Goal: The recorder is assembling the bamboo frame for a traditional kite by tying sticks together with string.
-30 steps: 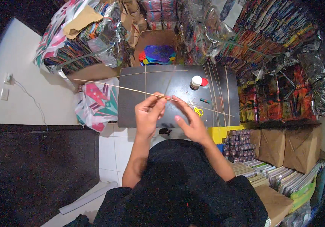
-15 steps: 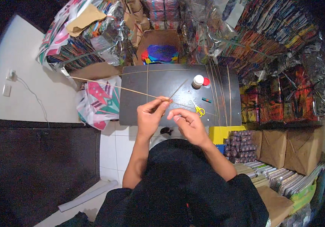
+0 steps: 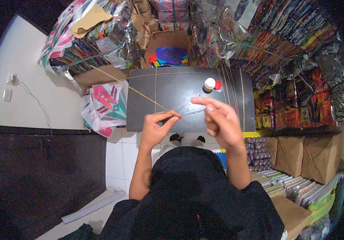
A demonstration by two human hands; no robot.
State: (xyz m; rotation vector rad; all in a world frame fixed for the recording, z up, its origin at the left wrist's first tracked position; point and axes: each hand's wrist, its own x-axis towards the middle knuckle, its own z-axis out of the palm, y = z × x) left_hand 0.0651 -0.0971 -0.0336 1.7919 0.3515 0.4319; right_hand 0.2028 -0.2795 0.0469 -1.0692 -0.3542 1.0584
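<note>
Between the thumb and fingers of my left hand (image 3: 158, 126) a long thin tan stick (image 3: 130, 90) is pinched near its end. It slants up and left past the table's edge. A thin greyish strand or stick end (image 3: 192, 113) runs from those fingertips toward my right hand (image 3: 224, 122); I cannot tell which it is. My right hand is raised over the table's right half, index finger pointing left, thumb and other fingers curled in. What they hold, if anything, is too small to make out. A white-capped bottle (image 3: 209, 85) stands beyond it, beside a red lid (image 3: 218, 85).
Several thin sticks (image 3: 242, 94) lie on the dark table (image 3: 142, 106), mostly at its right side. Bundled, plastic-wrapped stacks (image 3: 276, 38) crowd the back and right. An open cardboard box (image 3: 168, 40) stands behind the table. Printed cloth or plastic (image 3: 104, 106) hangs at its left.
My right hand has risen and moved right, its index finger now stretched out, covering the yellow scissors and the small green item. My left hand has lowered slightly, and the long stick tilts more steeply.
</note>
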